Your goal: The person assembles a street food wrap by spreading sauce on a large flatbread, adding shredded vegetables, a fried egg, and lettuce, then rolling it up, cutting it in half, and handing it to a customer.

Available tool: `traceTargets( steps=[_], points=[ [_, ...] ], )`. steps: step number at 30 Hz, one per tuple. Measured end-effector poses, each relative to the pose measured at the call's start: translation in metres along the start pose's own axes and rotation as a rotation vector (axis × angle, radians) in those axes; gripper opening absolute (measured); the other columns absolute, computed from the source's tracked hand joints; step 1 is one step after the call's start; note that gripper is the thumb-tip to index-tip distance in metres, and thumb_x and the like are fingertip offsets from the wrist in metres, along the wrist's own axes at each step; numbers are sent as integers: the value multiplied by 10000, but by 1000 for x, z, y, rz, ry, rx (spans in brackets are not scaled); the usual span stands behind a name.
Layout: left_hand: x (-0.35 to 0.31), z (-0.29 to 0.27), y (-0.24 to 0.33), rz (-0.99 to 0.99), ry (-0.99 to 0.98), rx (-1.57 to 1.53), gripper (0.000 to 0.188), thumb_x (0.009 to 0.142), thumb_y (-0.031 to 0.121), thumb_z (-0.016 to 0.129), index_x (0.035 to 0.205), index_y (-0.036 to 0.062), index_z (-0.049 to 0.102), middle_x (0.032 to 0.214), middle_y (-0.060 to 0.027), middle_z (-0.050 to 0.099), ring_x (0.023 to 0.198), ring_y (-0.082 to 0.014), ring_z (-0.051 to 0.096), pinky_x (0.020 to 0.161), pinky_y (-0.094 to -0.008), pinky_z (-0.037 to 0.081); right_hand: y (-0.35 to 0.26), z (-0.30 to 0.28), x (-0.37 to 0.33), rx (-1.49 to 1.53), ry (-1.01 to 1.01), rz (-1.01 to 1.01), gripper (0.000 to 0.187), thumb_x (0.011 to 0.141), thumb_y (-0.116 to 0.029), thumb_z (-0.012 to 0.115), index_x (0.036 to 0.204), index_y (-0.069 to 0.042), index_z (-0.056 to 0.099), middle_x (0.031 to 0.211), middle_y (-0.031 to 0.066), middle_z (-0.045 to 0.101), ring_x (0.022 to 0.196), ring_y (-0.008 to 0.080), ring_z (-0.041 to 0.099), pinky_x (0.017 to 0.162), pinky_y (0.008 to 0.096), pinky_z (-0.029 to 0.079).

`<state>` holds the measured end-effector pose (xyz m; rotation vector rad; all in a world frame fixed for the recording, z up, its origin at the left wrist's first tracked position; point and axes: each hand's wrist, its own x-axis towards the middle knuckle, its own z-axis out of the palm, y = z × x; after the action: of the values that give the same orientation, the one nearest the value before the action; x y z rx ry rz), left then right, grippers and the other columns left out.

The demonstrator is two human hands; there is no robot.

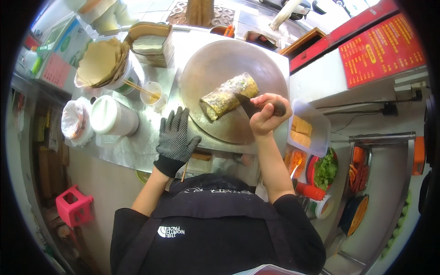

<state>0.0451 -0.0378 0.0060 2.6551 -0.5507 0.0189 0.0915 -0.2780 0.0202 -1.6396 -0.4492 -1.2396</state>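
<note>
A folded, rolled pancake, browned with pale patches, lies across the round griddle. My right hand is closed around the rounded wooden handle of a scraper. Its dark flat blade reaches the right part of the roll; whether it cuts in or only touches, I cannot tell. My left hand, in a grey-and-black striped glove, has its fingers spread and holds nothing. It is over the metal counter beside the griddle's lower left edge, apart from the pancake.
Left of the griddle stand a lidded white tub, a cup with a brush or stick, and a bucket topped with brown paper bags. On the right are a clear bin of yellow slabs and a bowl of lettuce.
</note>
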Motion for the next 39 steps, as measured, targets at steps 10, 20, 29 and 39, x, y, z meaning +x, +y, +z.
traceTargets(
  steps=[10,20,29,39],
  points=[
    [71,52,22,129,96,-18,716,795,429,598,1340,32,357,1356,-192,391,1275,-381,336,1064,-533,187,8,13,-5,-73,-84,79,270,939,-155,468,1109,-2,324,705,101,533,545,138,495,515,235,432],
    [75,60,22,119,83,10,676,800,410,600,1323,40,384,1321,-174,434,1261,-373,358,1068,-544,167,38,12,-14,-6,-122,194,251,938,-123,463,1115,3,337,692,80,530,522,123,488,501,240,433],
    [74,54,22,98,55,11,733,800,447,588,1356,39,338,1372,-179,370,1305,-377,282,1072,-539,162,25,9,-6,-119,-189,187,290,942,-152,466,1146,1,328,709,93,524,516,116,473,499,230,439],
    [54,31,21,60,26,-34,759,801,419,599,1373,16,304,1416,-195,309,1327,-395,242,1080,-526,158,24,32,18,-6,-28,87,319,964,-226,418,1155,-8,285,671,90,502,533,123,479,524,229,441]
  ],
)
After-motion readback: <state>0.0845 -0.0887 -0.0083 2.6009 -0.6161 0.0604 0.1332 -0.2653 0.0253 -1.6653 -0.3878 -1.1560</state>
